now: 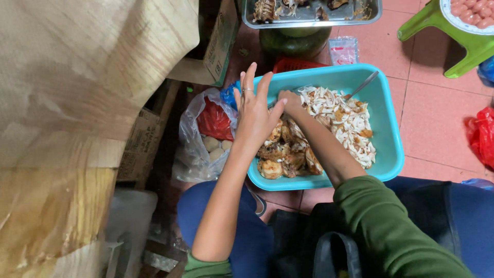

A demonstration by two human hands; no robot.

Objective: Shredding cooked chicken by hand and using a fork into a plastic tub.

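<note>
Over the turquoise plastic tub point(391, 149) on the tiled floor, left hand point(254, 110) hovers at 9 o'clock, fingers spread wide, holding nothing. Right hand point(289, 99) is curled into the shredded chicken point(345, 121) near 11; can't tell what it grips. Browned chicken pieces point(283, 157) sit at 7 o'clock.

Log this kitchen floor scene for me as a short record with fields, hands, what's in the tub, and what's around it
left hand: left hand raised over the tub's left rim, fingers spread, ring on one finger, holding nothing
right hand: right hand in the tub, mostly hidden behind the left; grip unclear
tub: turquoise tub on the tiled floor
contents: shredded pale meat on the far side, browned cooked pieces on the near side, a metal spoon
left of tub: clear plastic bag
above tub: metal tray
</note>
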